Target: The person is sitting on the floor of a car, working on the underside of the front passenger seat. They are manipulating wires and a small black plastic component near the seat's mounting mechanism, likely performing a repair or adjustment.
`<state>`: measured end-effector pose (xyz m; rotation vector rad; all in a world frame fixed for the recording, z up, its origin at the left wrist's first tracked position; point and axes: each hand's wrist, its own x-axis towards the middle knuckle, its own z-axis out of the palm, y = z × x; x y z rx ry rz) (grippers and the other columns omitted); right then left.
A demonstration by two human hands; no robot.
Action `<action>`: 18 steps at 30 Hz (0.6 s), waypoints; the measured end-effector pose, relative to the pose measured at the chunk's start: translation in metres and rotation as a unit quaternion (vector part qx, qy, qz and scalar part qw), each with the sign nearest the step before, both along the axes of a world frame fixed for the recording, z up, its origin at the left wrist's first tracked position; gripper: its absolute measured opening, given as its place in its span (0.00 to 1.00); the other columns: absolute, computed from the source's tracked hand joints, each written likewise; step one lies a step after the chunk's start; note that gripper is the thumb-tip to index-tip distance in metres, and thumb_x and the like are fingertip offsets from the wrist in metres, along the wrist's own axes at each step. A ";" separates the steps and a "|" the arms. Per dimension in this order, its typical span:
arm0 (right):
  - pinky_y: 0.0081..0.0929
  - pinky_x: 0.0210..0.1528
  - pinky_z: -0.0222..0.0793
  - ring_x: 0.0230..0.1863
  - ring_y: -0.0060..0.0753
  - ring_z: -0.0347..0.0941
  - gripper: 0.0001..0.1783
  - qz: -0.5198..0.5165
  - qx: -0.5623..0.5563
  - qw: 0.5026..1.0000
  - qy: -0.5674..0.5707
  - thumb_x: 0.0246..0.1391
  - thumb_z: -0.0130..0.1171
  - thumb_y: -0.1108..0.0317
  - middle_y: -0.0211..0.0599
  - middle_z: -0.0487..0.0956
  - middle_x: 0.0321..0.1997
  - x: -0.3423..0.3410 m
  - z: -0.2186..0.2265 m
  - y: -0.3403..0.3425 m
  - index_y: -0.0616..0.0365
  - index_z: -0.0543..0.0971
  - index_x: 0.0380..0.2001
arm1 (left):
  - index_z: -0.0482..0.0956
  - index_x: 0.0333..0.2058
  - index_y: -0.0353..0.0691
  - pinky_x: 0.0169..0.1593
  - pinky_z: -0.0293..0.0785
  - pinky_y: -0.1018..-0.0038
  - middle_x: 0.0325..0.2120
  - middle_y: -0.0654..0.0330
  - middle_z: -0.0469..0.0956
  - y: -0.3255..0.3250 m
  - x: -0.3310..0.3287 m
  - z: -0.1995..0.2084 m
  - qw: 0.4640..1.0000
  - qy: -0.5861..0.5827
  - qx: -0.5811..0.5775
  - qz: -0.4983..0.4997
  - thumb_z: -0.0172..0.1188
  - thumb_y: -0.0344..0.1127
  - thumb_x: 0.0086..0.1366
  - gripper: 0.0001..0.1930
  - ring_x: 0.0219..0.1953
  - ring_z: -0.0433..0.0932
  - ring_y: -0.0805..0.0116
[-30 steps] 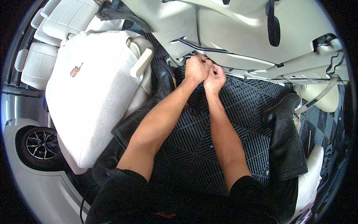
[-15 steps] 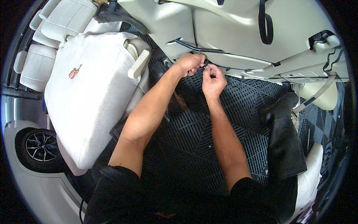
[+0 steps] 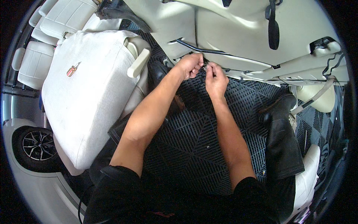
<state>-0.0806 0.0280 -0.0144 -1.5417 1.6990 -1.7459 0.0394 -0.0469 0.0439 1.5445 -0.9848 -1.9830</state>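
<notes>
Head view: I watched the left hand, fingers curled, and the right hand, fingertips pinched, flank a small black piece about equally near, beneath a glossy black tube sloping rightward, though either's hold I couldn't tell.

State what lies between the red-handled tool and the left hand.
Head view, going toward the left hand: white seat, beige armrest, then a dark shoe.
</notes>
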 end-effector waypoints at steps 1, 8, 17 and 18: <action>0.33 0.35 0.76 0.29 0.35 0.81 0.08 -0.015 0.005 0.999 -0.048 0.54 0.62 0.69 0.44 0.82 0.30 -0.001 -0.008 0.002 0.55 0.80 0.38 | 0.68 0.17 0.46 0.15 0.46 0.78 0.11 0.72 0.57 0.002 -0.004 -0.001 1.000 -0.010 -0.022 0.005 0.54 0.39 0.55 0.11 0.11 0.53 0.79; 0.19 0.22 0.69 0.20 0.22 0.72 0.14 0.068 0.193 0.799 -0.566 0.55 0.65 0.61 0.34 0.79 0.25 0.021 0.007 -0.006 0.62 0.79 0.31 | 0.78 0.20 0.35 0.19 0.62 0.73 0.14 0.61 0.72 0.010 0.001 -0.008 0.953 -0.189 -0.235 0.013 0.59 0.39 0.54 0.12 0.15 0.66 0.73; 0.19 0.24 0.68 0.20 0.21 0.68 0.09 0.092 0.154 0.748 -0.639 0.59 0.60 0.63 0.30 0.76 0.27 0.019 0.006 -0.009 0.59 0.77 0.34 | 0.81 0.27 0.33 0.21 0.67 0.78 0.21 0.61 0.79 0.030 -0.008 -0.013 0.960 -0.109 -0.249 0.073 0.62 0.38 0.58 0.12 0.19 0.72 0.77; 0.19 0.24 0.68 0.20 0.21 0.68 0.09 0.097 0.149 0.752 -0.635 0.60 0.59 0.63 0.30 0.76 0.27 0.019 0.005 -0.009 0.58 0.77 0.34 | 0.81 0.28 0.33 0.21 0.67 0.79 0.21 0.61 0.79 0.033 -0.010 -0.015 0.963 -0.078 -0.247 0.073 0.63 0.38 0.60 0.12 0.19 0.72 0.77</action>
